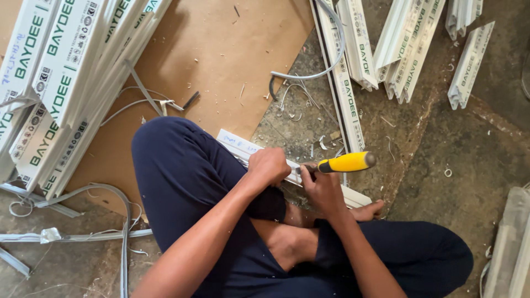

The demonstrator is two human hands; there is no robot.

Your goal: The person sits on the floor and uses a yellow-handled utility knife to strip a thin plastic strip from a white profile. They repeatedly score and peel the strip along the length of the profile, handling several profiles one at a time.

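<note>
1. Down on the floor (475, 165), just in front of my crossed legs, lies the white plastic profile (243, 148) I am working on; it runs from the near left, across my knee, towards the right, where its far end (359, 197) rests beside my foot.
2. My left hand (269, 165) is closed in a fist over the profile about midway along, pressing it down.
3. My right hand (323, 190) is wrapped shut around a tool with a yellow and black handle (346, 162); its working tip sits at the profile between my two hands, though I cannot make out the blade itself.
4. By my judgement the profile is light, hollow and stiff along its length, yet its thin walls could dent or crack under a hard blow.
5. Its smooth face looks slippery, so I would hold it from above, close to the tool, and keep my knee on it as well.
6. Behind, stacks of similar white profiles (61, 83) lie on a brown board (221, 49) to the far left, with more lengths (406, 49) to the far right and grey gasket strips (314, 74) and shavings scattered between.
</note>
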